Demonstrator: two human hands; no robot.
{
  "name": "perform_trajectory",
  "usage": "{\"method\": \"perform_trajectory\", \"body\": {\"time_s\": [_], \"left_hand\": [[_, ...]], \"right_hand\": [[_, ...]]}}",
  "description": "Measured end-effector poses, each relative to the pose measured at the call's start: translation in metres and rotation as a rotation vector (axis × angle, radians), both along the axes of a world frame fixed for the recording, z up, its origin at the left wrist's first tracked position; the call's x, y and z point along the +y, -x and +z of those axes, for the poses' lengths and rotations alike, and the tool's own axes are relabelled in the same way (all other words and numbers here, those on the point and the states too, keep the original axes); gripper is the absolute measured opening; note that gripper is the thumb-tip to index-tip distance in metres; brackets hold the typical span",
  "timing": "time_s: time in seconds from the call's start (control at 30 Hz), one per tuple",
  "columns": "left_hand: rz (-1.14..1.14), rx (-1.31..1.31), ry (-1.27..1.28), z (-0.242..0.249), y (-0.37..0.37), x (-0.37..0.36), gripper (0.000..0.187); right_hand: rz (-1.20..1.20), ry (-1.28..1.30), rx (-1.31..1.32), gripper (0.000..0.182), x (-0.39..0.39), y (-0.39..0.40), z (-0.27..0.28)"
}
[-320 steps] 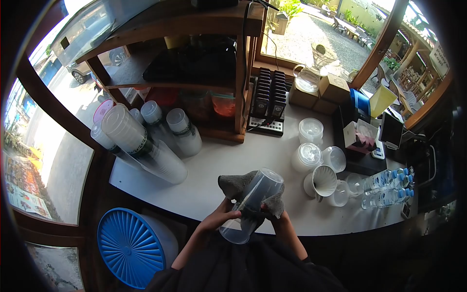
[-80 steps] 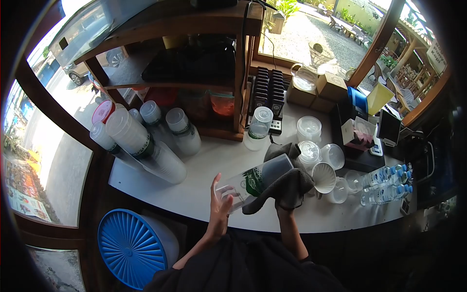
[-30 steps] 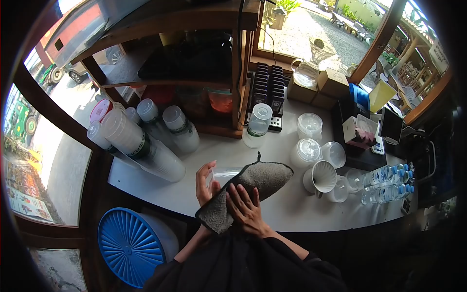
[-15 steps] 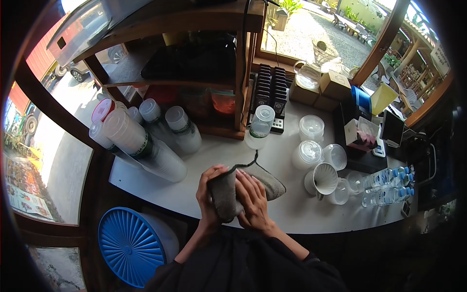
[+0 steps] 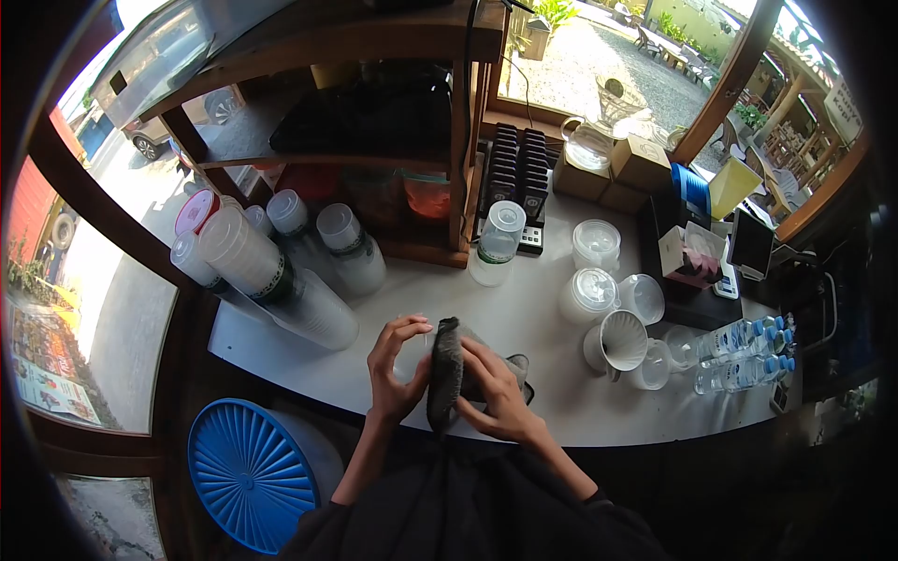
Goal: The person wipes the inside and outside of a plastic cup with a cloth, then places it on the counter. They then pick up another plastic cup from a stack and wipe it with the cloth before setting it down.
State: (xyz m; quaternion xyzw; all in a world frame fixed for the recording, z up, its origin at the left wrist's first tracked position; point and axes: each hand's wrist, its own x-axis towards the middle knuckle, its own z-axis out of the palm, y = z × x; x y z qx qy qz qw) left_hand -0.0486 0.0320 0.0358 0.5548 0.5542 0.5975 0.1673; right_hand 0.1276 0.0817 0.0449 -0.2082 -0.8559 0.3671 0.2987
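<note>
tub (image 5: 323, 467) with a ribbed blue lid (image 5: 248, 479) sits low at the far left, below the white counter (image 5: 402, 292). on the counter's left end, tall stacks of clear cups (image 5: 309, 304) lean in a bunch, some with green bands, beside a dark wooden shelf (image 5: 243, 157). a red-topped container (image 5: 196, 213) shows behind them.

near the counter's front edge, the left hand (image 5: 398, 369) is curved around one end of a clear cup (image 5: 412, 357), thumb and fingers spread by its width. most of that cup is hidden by a grey cloth (image 5: 445, 374) just to its right. the right hand (image 5: 500, 397) is closed on the cloth, fingers bent over it and thumb beneath; a fold pokes out on its far side.

beyond the hands, a green-banded cup (image 5: 497, 245) stands narrow end up in front of a black rack (image 5: 516, 168). further right come lidded plastic tubs (image 5: 591, 294), a ribbed white dripper (image 5: 619, 342) with a handle, and brown boxes (image 5: 639, 161) behind. a tissue box (image 5: 690, 258) is by a small dark screen (image 5: 751, 245), and blue-capped water bottles (image 5: 744, 360) stand grouped at the right end.
</note>
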Motion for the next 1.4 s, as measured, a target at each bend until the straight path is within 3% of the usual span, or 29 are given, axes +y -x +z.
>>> {"method": "perform_trajectory", "body": {"time_s": [0.1, 0.3, 0.4, 0.5, 0.6, 0.63, 0.73, 0.83, 0.87, 0.93, 1.03, 1.07, 1.2, 1.3, 1.4], "left_hand": [[-0.065, 0.080, -0.041, 0.001, -0.003, -0.002, 0.041], [-0.277, 0.010, -0.043, 0.001, -0.006, -0.007, 0.042], [-0.401, 0.026, -0.051, 0.017, -0.010, -0.009, 0.040], [-0.510, 0.052, -0.053, 0.022, -0.007, -0.006, 0.037], [-0.511, -0.090, -0.042, 0.010, 0.005, -0.003, 0.034], [-0.485, -0.119, -0.031, 0.004, 0.010, -0.003, 0.034], [-0.438, -0.038, 0.012, 0.003, 0.020, 0.001, 0.035], [-0.407, 0.087, 0.034, 0.014, 0.003, 0.002, 0.034], [-0.402, 0.163, 0.017, 0.018, 0.004, 0.005, 0.034], [-0.391, 0.043, 0.054, 0.015, 0.005, 0.005, 0.033], [-0.277, -0.065, 0.035, 0.007, 0.019, 0.005, 0.030], [-0.227, -0.095, 0.020, 0.008, 0.025, 0.004, 0.029], [-0.032, -0.212, -0.049, -0.004, 0.022, 0.002, 0.031], [0.167, -0.313, -0.048, -0.001, -0.008, 0.005, 0.035], [0.279, -0.363, -0.024, -0.003, -0.032, 0.004, 0.038]], "right_hand": [[-0.060, -0.098, -0.035, 0.075, -0.003, 0.009, 0.009], [0.219, 0.529, -0.164, 0.078, 0.030, 0.001, 0.017], [0.327, 0.817, -0.106, 0.072, 0.044, -0.004, -0.035], [0.259, 1.452, -0.070, 0.060, 0.036, -0.017, -0.079], [0.152, 1.405, -0.039, 0.065, 0.027, -0.020, -0.062], [0.207, 1.241, -0.059, 0.069, 0.026, -0.019, -0.051], [0.292, 0.820, -0.197, 0.090, 0.031, -0.012, -0.015], [0.226, 0.731, -0.038, 0.095, 0.027, -0.003, -0.008], [0.245, 0.885, 0.008, 0.096, 0.029, -0.004, -0.020], [0.340, 0.983, -0.132, 0.097, 0.042, -0.013, -0.059], [0.425, 1.009, -0.311, 0.095, 0.051, -0.039, -0.072], [0.344, 0.982, -0.255, 0.085, 0.050, -0.055, -0.095], [-0.077, 1.089, 0.077, 0.053, 0.040, -0.069, -0.092], [-0.316, 0.947, 0.455, 0.030, 0.040, -0.054, -0.088], [-0.554, 1.034, 0.884, 0.029, 0.031, -0.024, -0.065]]}}
